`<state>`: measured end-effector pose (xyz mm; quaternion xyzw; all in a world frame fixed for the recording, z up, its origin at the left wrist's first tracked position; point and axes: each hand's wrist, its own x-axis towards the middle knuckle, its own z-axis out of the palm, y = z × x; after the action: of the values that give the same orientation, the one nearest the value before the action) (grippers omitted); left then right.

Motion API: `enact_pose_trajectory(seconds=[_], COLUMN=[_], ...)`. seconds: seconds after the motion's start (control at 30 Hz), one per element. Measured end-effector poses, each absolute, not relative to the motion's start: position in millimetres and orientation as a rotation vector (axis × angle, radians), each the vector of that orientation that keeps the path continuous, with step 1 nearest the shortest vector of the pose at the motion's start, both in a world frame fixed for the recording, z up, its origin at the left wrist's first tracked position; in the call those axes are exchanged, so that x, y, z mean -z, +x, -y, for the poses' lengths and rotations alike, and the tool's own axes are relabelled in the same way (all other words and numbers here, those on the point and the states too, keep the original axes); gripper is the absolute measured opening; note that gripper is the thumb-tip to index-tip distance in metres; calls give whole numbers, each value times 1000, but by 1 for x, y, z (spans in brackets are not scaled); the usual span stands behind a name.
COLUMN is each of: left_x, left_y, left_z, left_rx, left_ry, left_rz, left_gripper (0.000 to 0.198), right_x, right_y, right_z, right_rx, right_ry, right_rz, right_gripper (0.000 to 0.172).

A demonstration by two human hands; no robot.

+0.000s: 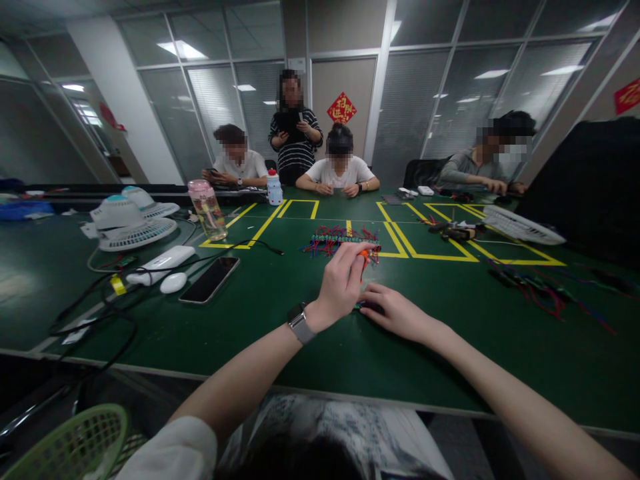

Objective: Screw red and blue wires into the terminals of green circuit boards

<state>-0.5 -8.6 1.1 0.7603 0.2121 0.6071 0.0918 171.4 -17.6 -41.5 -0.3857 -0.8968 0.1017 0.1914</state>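
Note:
My left hand (343,283), with a watch on its wrist, is closed around an upright orange-handled tool (365,255). The tool's lower end is hidden behind the fingers. Low on the green table, my right hand (393,310) has its fingers bent and pressed together. A small green piece (358,306), probably a circuit board, shows at its fingertips and is mostly covered by both hands. Just beyond my hands lies a row of small circuit boards (345,240) with red and blue wires.
To the left are a phone (210,280), a mouse (174,283), a white power strip (163,265), cables, white fans (135,223) and a pink-capped bottle (207,210). Wired boards (545,290) and a keyboard (523,225) lie right. Several people sit or stand across the table.

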Motion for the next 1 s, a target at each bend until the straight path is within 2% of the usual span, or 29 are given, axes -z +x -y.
enact_pose_trajectory(seconds=[0.2,0.4,0.5,0.67,0.87,1.0], left_x=[-4,-3,-3,-5,-5,-4], left_y=[-1,1,1,0,0,0], left_z=[8,7,8,10,7,6], left_rx=[-1817,-1918,-1946,-1824,-1853,-1919], left_ry=[2268,2275,2285,2269,2242,2250], left_rz=[-640,-722,-736,-684,-671,-726], left_gripper=[27,12,14,29,25,15], right_x=[40,41,41,39,39,41], right_y=[171,171,171,171,171,172], right_z=[18,18,18,19,19,17], right_rx=[-285,-297,-303,-300,-304,-307], right_ry=[-1095,-1055,-1051,-1084,-1098,-1077], right_rz=[2519,2499,2495,2510,2520,2504], right_gripper=[20,20,20,19,21,20])
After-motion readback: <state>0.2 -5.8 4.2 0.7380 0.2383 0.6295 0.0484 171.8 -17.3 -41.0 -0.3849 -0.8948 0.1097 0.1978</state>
